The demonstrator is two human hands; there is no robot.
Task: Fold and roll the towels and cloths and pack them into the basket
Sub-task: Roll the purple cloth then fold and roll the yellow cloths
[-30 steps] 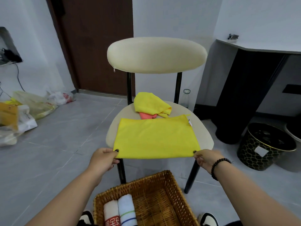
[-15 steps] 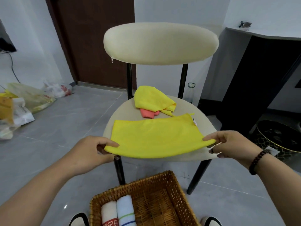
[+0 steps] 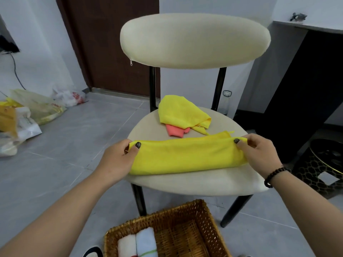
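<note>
Folding was the step in hand. From the head view, my left hand pinched the left end of the yellow cloth, thumb on top and fingers curled beneath, and my right hand pinched the right end the same way. The cloth lay across the front of the chair seat as a long doubled strip, its near edge brought over to the far edge, where both hands held it.

Completed work: two rolled towels stood side by side in the left end of the basket, which sat on the floor just in front of the chair. The remainder of the basket showed bare wicker.

Outstanding work, as I judged it: the strip needed rolling and packing beside the towels. A second yellow cloth lay crumpled at the back of the seat, resting on a pink cloth; both were unfolded. The task was thus less than half done.
</note>
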